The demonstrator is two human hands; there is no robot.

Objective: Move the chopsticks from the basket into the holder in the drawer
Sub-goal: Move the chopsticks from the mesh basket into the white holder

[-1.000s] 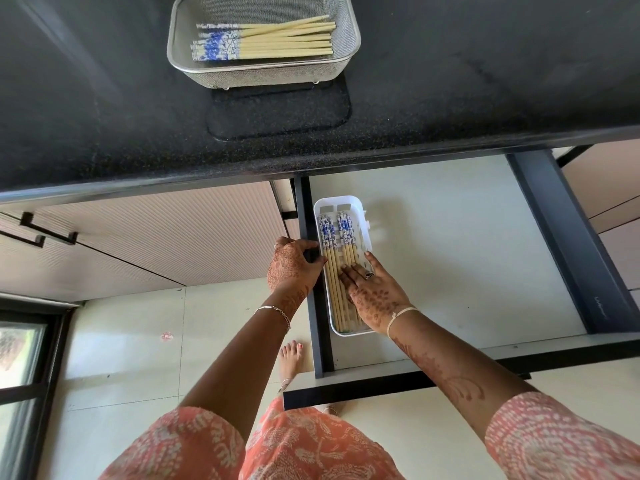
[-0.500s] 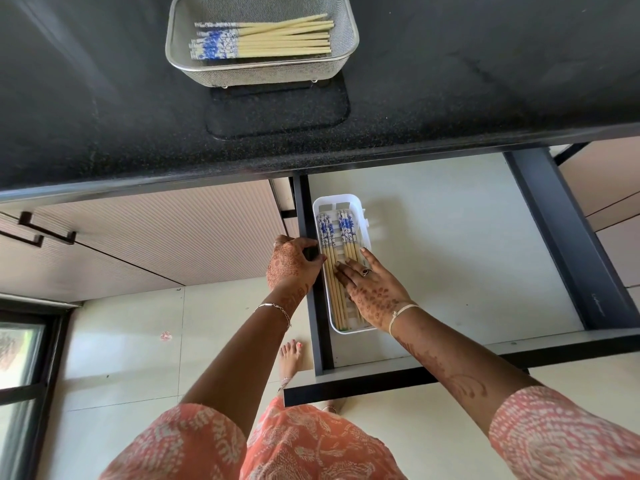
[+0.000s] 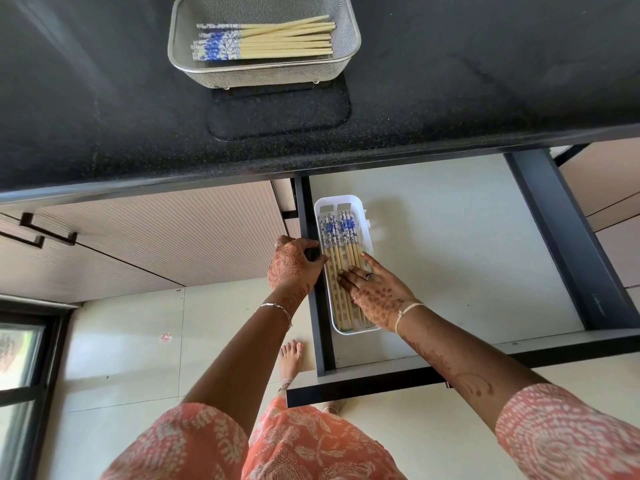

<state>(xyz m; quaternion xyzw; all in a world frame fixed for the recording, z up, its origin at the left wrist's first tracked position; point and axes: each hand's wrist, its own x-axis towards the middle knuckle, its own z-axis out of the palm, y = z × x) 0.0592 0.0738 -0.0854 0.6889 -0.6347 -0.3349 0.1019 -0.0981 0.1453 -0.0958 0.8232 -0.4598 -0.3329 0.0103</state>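
A metal mesh basket (image 3: 351,46) stands on the black counter and holds several cream chopsticks with blue-patterned ends (image 3: 270,43). In the open drawer (image 3: 450,244) a white holder (image 3: 367,216) lies along the left wall with several chopsticks (image 3: 337,233) in it, patterned ends away from me. My right hand (image 3: 375,294) rests flat on those chopsticks with its fingers spread. My left hand (image 3: 292,263) grips the drawer's dark left wall beside the holder, thumb touching the holder's edge.
The drawer's dark side rail (image 3: 568,244) runs along the right and its front panel (image 3: 381,379) is near my body. A cabinet door with a black handle (image 3: 48,233) is at the left. My bare foot (image 3: 291,358) stands on the tiled floor.
My right hand has slid slightly toward me along the chopsticks in the holder. My left hand keeps its hold on the drawer wall. The basket is unchanged.
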